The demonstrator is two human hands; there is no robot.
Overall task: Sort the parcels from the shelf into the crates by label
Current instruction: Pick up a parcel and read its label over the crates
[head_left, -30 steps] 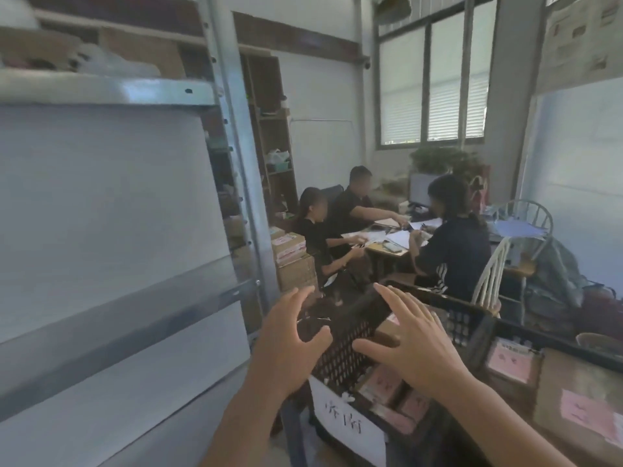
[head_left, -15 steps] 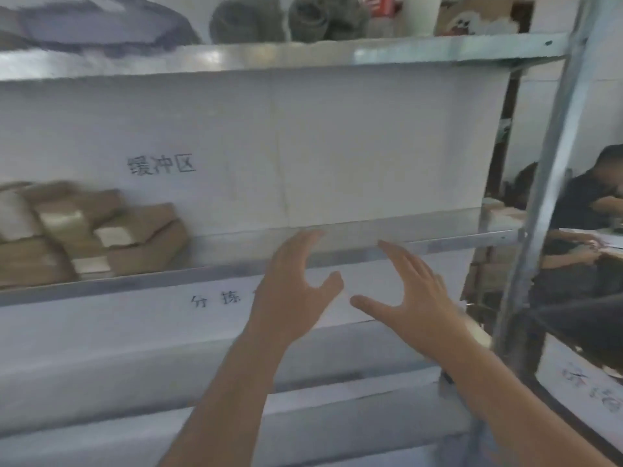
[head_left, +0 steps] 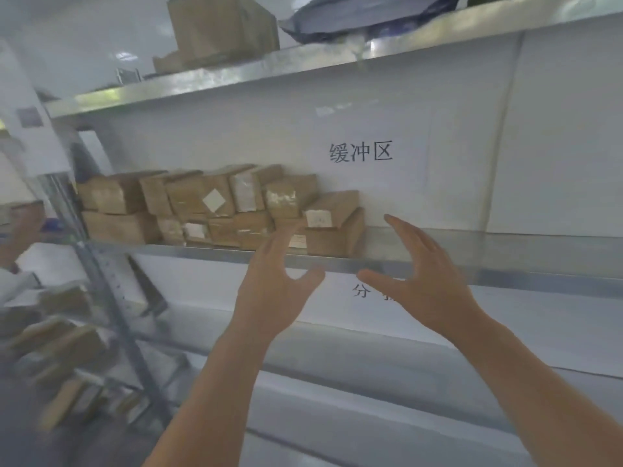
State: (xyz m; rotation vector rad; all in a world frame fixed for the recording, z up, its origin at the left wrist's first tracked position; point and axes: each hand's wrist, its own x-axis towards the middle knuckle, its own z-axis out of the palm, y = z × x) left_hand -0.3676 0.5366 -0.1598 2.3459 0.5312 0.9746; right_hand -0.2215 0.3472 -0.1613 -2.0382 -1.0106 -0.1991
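Several brown cardboard parcels [head_left: 219,207] with white labels are stacked in two layers on the middle metal shelf [head_left: 505,261], against a white back panel. The nearest parcel [head_left: 332,208] lies at the stack's right end. My left hand [head_left: 273,288] is raised in front of the shelf edge, fingers spread, just below that end of the stack and holding nothing. My right hand [head_left: 421,274] is up beside it to the right, fingers spread and empty. No crate is in view.
A paper sign with printed characters [head_left: 360,151] hangs on the back panel. The top shelf carries a large brown box [head_left: 219,28] and a dark bag [head_left: 364,11]. A metal upright [head_left: 111,298] stands left; more blurred parcels [head_left: 54,348] lie beyond it at lower left.
My view has swung left from the crates and the seated people to the shelf. The parcel stack now sits ahead of my raised hands, which have stayed spread and empty.
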